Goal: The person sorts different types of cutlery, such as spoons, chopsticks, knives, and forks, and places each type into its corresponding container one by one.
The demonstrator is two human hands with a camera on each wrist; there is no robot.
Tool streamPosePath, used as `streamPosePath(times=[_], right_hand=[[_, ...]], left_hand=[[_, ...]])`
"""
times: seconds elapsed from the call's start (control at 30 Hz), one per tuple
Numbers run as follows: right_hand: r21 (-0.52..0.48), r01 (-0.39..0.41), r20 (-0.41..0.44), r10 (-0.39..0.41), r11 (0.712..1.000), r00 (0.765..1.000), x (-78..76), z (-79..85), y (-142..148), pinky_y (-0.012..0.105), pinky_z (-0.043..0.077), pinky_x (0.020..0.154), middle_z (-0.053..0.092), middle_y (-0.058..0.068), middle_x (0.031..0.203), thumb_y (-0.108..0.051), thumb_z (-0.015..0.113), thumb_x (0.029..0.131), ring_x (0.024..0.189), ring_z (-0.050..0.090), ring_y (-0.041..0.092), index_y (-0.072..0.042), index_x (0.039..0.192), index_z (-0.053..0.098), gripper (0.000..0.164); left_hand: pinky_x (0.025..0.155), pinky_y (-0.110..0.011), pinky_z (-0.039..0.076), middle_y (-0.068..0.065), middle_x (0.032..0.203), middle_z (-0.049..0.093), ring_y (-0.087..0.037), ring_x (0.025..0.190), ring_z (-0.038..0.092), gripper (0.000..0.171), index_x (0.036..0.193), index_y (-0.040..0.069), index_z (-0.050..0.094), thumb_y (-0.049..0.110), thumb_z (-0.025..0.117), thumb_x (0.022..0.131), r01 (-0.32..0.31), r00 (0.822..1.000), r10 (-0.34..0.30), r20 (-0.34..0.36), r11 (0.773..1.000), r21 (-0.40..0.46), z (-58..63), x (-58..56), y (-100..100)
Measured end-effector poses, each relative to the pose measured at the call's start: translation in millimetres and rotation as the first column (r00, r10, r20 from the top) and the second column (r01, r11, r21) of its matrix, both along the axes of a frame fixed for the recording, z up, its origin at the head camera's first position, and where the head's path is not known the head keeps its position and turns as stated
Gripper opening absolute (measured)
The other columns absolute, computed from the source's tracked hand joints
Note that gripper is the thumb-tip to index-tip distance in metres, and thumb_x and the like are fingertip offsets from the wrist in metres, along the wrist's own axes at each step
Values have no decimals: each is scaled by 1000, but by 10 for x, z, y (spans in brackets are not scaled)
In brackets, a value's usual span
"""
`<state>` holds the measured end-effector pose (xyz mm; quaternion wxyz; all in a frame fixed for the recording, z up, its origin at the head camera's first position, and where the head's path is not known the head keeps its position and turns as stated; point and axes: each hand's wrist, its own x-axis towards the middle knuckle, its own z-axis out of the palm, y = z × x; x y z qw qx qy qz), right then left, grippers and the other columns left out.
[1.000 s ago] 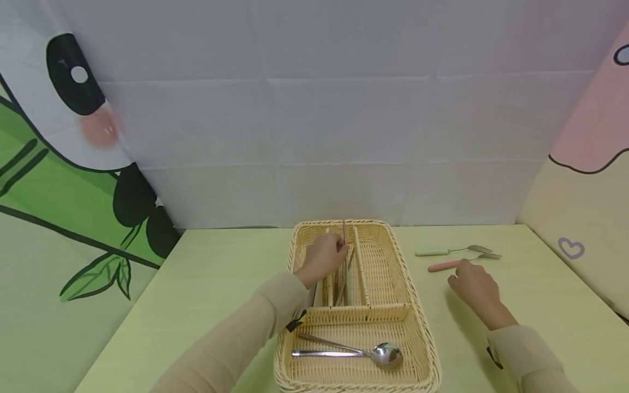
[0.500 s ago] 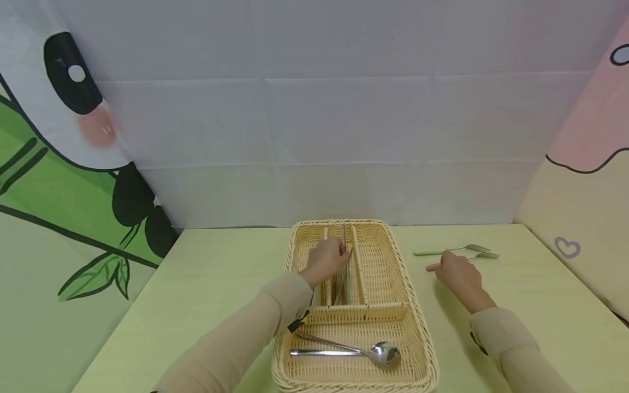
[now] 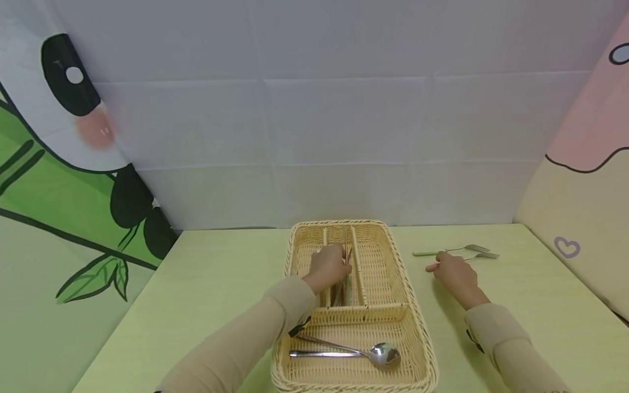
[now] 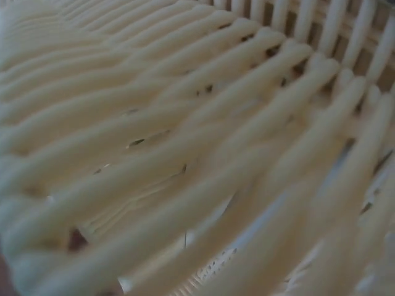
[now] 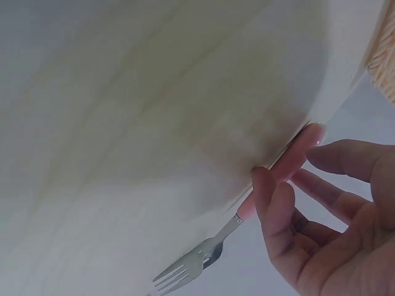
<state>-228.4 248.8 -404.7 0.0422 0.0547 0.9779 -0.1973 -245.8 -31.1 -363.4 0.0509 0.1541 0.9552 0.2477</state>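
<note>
My left hand reaches down into the narrow middle compartment of the wicker basket. Several slim pieces of cutlery with green and reddish parts lie there beside and under it. Its fingertips are hidden, and I cannot tell whether they hold a piece. On the table right of the basket, my right hand pinches the pink handle of a fork between thumb and fingers. The fork's tines point away to the right. Just behind it lies a green-handled fork, partly overlapped by the right hand in the head view.
In the basket's front compartment lie two metal spoons, crossing each other. Woven dividers stand on either side of the middle compartment. Pale wicker strands fill the left wrist view. A cloth backdrop hangs behind the table.
My right hand has moved left along the pink fork, from its neck to its handle. The left hand has sunk slightly lower and nearer in the middle compartment.
</note>
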Motion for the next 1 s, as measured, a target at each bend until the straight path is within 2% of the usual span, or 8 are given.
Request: streamPosePath(times=[0.07,0.17,0.3,0.43,0.57,0.7,0.87,1.0], right_hand=[[7,-3,-8,3,1000,1000,0,-5,-5,26,33,46,69,10,100,-3,45,86,54,41,14,3,110,56,27],[16,0,-2,0,1000,1000,0,1,-15,26,29,45,64,12,76,-10,51,89,51,35,13,-1,89,58,12],[20,6,8,-7,1000,1000,6,20,-25,26,28,45,44,4,58,-20,57,88,51,31,13,-6,75,53,20],[21,9,6,-9,1000,1000,21,35,-38,27,30,45,48,5,60,-15,53,90,51,36,15,-5,74,52,19],[36,14,9,-14,999,1000,24,29,-42,27,30,45,43,3,57,-14,47,90,49,36,14,-7,66,44,25],[56,9,-2,-9,998,1000,22,10,-31,25,31,44,38,3,54,-19,52,90,47,36,14,-7,64,40,31],[53,14,-32,-12,999,999,23,-8,-14,27,35,45,45,8,59,-17,58,86,50,43,18,1,70,46,27],[35,31,-66,-28,999,997,23,-16,-12,30,39,47,50,12,62,-14,59,82,53,46,21,4,72,48,24]], left_hand=[[88,-50,36,4,51,43,-14,53,39,25,62,16,46,15,61,82,-4,1000,2,-25,999,-47,-25,-8,16],[88,-50,38,4,54,48,-14,54,44,20,66,16,51,18,63,82,-16,999,10,-52,993,-115,-60,-16,41],[89,-47,39,2,55,53,-15,55,49,18,69,15,54,22,64,83,-26,997,10,-80,979,-202,-88,-15,70],[89,-45,39,1,54,53,-15,56,50,22,68,14,55,26,66,82,-28,992,-7,-123,959,-282,-117,-2,99],[84,-41,40,2,54,52,-15,56,48,16,77,14,61,29,67,82,-46,986,-12,-164,938,-345,-168,0,122],[75,-36,35,2,55,53,-16,57,46,16,84,15,62,30,66,82,-61,984,-11,-177,915,-398,-201,-2,146],[68,-34,24,3,57,55,-17,63,43,18,93,16,65,31,66,82,-55,983,-28,-181,898,-437,-215,17,165],[75,-35,31,2,62,59,-18,70,49,18,93,15,65,30,66,82,-40,980,-49,-192,899,-436,-234,32,156]])
